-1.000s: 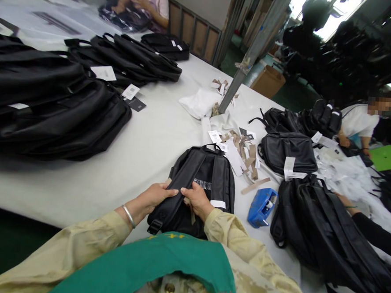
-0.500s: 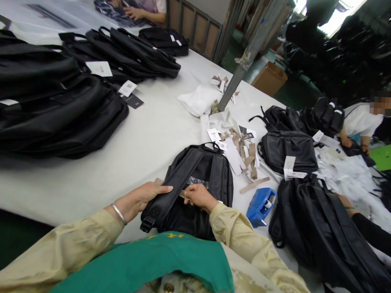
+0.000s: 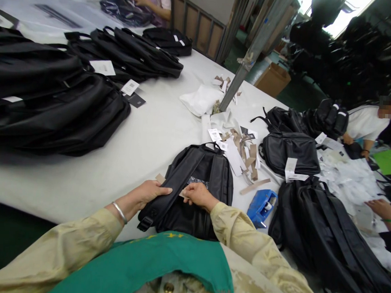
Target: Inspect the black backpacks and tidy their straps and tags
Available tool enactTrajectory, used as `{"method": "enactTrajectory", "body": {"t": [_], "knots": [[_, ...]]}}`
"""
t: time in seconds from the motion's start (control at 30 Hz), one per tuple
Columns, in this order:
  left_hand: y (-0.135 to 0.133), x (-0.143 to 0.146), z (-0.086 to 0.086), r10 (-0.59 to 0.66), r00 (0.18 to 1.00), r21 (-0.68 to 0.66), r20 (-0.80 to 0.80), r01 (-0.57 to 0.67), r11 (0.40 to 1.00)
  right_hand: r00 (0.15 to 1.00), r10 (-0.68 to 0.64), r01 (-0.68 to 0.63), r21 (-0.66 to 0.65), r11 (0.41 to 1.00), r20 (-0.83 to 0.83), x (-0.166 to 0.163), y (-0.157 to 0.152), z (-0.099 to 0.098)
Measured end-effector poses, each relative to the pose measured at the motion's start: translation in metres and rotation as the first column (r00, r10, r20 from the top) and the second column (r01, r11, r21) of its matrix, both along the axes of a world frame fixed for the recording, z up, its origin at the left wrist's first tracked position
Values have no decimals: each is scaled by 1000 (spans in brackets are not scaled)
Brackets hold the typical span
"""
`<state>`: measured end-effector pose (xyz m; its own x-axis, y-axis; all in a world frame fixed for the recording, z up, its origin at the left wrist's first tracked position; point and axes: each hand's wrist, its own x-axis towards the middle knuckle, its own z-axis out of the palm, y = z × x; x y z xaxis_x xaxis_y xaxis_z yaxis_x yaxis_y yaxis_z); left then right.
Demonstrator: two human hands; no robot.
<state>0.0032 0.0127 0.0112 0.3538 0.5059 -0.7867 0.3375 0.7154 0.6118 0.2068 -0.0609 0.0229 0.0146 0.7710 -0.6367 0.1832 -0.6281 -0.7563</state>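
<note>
Backpack: a black backpack (image 3: pixel 213 178) is laid flat on the white table (image 3: pixel 142 143), back panel up, at the near edge just in front of the person.
Strap: its left strap (image 3: pixel 180 172) is stretched slantwise from the top handle down toward the near left corner.
Strip: a tan card strip (image 3: pixel 160 178) is tucked beneath that strap, one end showing to the left of it and the other end between the two hands.
Left hand: the left hand (image 3: pixel 151 192) is laid on the strap, fingers stretched along it and pressed down; whether it is truly gripped cannot be told. A metal bangle (image 3: pixel 120 212) is worn at the wrist.
Right hand: the right hand (image 3: pixel 197 194) is curled on the back panel, fingertips pinched shut on the strip's nearer end.
Right of backpack: a blue tool (image 3: pixel 261 206) is set just beside it, with paper scraps (image 3: pixel 244 149) beyond and more black bags (image 3: pixel 325 234) farther right.
Left: a pile (image 3: pixel 52 107) of black bags is stacked well apart from the hands.
Pole: a grey pole (image 3: pixel 250 57) is seen slanting up from the table's middle.
Others: a co-worker's hand (image 3: pixel 379 207) is seen at the right edge, among white papers.
</note>
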Motion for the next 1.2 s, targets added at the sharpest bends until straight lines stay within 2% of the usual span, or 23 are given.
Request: {"method": "enactTrajectory", "body": {"t": [0.13, 0.27, 0.37, 0.47, 0.6, 0.67, 0.73, 0.77, 0.8, 0.87, 0.9, 0.97, 1.03, 1.1, 1.13, 1.2], "knots": [[-1, 3, -2, -55, 990, 125, -131, 71, 990, 1000, 22, -22, 7, 1000, -3, 4, 24, 22], [-4, 6, 2, -101, 982, 257, -161, 140, 956, 997, 47, -47, 8, 999, -57, -14, 56, 32], [-6, 4, 4, -141, 983, 394, -116, 176, 902, 996, 88, -88, -22, 996, -16, -27, 73, 26], [-8, 2, 3, -162, 986, 496, -45, 163, 853, 986, 166, -166, 28, 986, 8, -32, 79, 13], [-13, 5, -2, -114, 991, 506, -76, 136, 851, 958, 284, -287, 82, 955, 37, -26, 75, 1], [-14, 7, -7, -106, 986, 495, -127, 155, 855, 939, 337, -341, 75, 937, 64, -23, 74, 2], [-14, 9, -13, -105, 977, 492, -183, 184, 851, 904, 388, -413, 134, 901, 182, -19, 74, 8], [-13, 9, -15, -103, 973, 494, -207, 195, 847, 870, 403, -465, 199, 863, 285, -17, 76, 13], [-13, 9, -16, -105, 969, 495, -224, 206, 844, 820, 408, -533, 274, 801, 401, -16, 78, 18], [-13, 9, -16, -113, 965, 500, -236, 221, 837, 679, 412, -704, 380, 600, 608, -16, 85, 29], [-13, 9, -14, -119, 964, 505, -236, 227, 833, 595, 423, -787, 389, 480, 683, -17, 90, 33], [-12, 9, -10, -120, 962, 518, -246, 235, 822, 407, 467, -912, 323, 252, 785, -23, 99, 38], [-11, 10, -5, -112, 957, 527, -268, 243, 814, 229, 497, -973, 213, 89, 837, -30, 108, 39], [-10, 11, -2, -103, 954, 528, -283, 244, 813, 113, 505, -991, 133, -3, 856, -37, 114, 36], [-10, 11, -1, -97, 954, 526, -285, 240, 816, 86, 504, -992, 121, -36, 859, -38, 115, 34], [-9, 12, 0, -80, 960, 527, -266, 215, 822, 90, 488, -986, 146, -78, 868, -37, 114, 27]]}}
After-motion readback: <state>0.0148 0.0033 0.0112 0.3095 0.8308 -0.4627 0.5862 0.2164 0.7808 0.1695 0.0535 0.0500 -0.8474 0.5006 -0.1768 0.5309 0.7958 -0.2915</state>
